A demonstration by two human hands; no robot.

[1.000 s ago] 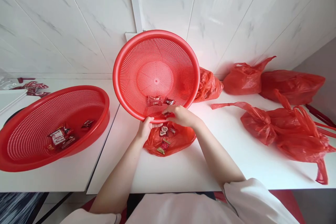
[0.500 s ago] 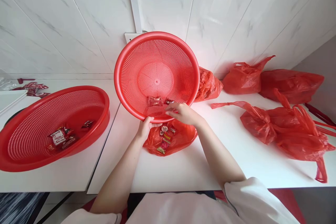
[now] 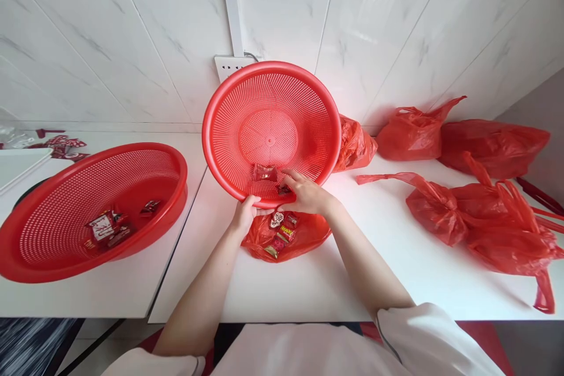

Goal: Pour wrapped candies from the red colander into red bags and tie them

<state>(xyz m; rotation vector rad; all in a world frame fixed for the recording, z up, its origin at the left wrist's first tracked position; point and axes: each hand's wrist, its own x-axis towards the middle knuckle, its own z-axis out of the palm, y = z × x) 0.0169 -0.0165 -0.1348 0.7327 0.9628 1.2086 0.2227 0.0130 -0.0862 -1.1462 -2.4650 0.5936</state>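
A red perforated basket (image 3: pixel 269 85) is tilted toward me, its lower rim gripped by my left hand (image 3: pixel 247 213), thumb over the edge. Near the lower side inside it lies a red wrapped candy (image 3: pixel 265 173). My right hand (image 3: pixel 304 191) reaches over the rim with its fingers at a small dark wrapped candy (image 3: pixel 283 190), partly covered by them. Below the basket an open red plastic bag (image 3: pixel 308 235) lies on the white table, with several wrapped candies (image 3: pixel 286 232) in it.
To the left, a second red basket (image 3: pixel 48 208) holds several wrapped items. Knotted red bags (image 3: pixel 506 211) lie on the right side of the table, others (image 3: pixel 409 135) by the wall. A socket strip (image 3: pixel 227 66) is behind the held basket.
The held basket appears slightly further right and lower in view. The fingers of my right hand have moved onto the small dark candy inside it.
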